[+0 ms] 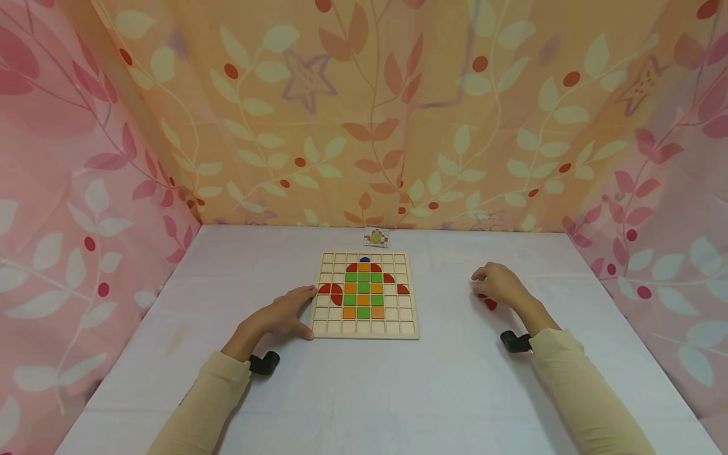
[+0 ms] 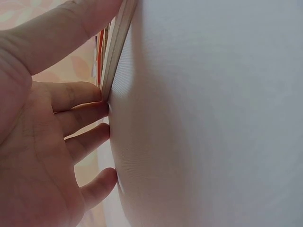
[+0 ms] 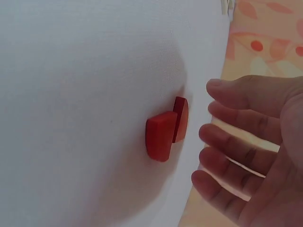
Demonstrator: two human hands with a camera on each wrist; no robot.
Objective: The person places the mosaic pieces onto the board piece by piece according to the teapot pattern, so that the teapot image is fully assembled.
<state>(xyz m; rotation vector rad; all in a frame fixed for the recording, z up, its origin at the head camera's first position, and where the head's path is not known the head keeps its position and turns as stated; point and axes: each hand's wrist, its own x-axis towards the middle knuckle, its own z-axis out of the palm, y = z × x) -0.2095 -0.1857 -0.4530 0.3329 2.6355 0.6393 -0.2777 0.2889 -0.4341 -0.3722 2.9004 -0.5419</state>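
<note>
A square wooden grid board [image 1: 392,326] lies mid-table, with green, orange, red and blue tiles set in its cells. Along its left edge rests my left hand [image 1: 279,314], thumb at the near corner and fingers spread; in the left wrist view the board's edge [image 2: 116,56] meets thumb and index finger. Over to the right, my right hand [image 1: 500,284] hovers above two red quarter-round blocks [image 3: 161,135] on the cloth. Its fingers [image 3: 236,142] are loosely bent and hold nothing in the right wrist view. In the head view the hand partly hides these blocks.
A small picture card [image 1: 376,237] showing a coloured grid pattern lies just behind the board. White cloth [image 1: 364,404] covers the table. Floral curtains [image 1: 364,114] enclose the back and both sides. A black wrist mount [image 1: 514,341] sticks out by the right sleeve.
</note>
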